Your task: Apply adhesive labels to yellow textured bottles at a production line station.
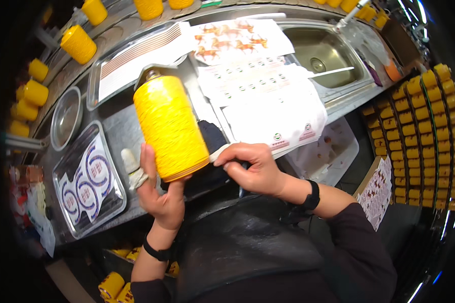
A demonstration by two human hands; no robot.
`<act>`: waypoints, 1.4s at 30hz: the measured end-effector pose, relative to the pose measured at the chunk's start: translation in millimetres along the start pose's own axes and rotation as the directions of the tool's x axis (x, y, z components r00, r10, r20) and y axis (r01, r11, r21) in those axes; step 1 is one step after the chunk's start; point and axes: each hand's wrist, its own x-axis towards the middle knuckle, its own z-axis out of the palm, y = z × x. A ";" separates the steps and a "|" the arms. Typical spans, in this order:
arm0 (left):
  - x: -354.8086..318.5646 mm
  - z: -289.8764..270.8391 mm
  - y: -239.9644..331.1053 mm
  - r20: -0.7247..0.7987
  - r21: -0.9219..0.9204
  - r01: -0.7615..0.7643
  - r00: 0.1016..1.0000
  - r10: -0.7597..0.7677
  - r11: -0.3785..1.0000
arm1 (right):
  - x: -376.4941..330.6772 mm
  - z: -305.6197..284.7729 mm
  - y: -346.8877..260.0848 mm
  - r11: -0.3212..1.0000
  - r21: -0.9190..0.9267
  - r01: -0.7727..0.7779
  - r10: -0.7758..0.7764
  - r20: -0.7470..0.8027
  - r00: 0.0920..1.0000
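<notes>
A tall yellow cylinder (169, 121) with a rippled, glossy surface and a brownish lower rim tilts above the bench, its far end near a grey metal piece (154, 69). My left hand (163, 204) holds its near end from below and from the left, thumb at the rim, with white coverings (136, 178) on some fingers. Close to the cylinder's lower right edge, my right hand (255, 169) is closed, fingers curled. A small whitish bit (217, 153) shows at its fingertips; what it is I cannot make out. Dark cloth (211, 134) lies behind the cylinder.
Printed sheets (268, 106) cover the bench toward the sink (328, 55). At left are a metal tray (121, 194) of blue-and-white cutouts, a round bowl (67, 118) and another tray (92, 91). Yellow cylinders (79, 44) line the back; a rack (414, 136) of more stands right.
</notes>
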 end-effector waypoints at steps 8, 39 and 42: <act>-7.2 -7.4 -1.8 0.046 -0.031 0.098 0.994 -0.097 0.995 | 5.7 0.1 12.4 0.999 0.003 -0.036 0.035 0.116 0.993; 12.1 -1.0 -12.5 0.144 0.000 -0.056 0.988 0.056 0.998 | -6.4 -148.0 -9.7 0.588 -0.710 -0.387 0.370 -0.189 0.909; 11.2 2.4 -14.4 0.110 0.039 -0.105 0.989 0.100 0.994 | -32.5 -123.3 -2.1 0.681 -0.715 -0.158 0.168 -0.057 0.984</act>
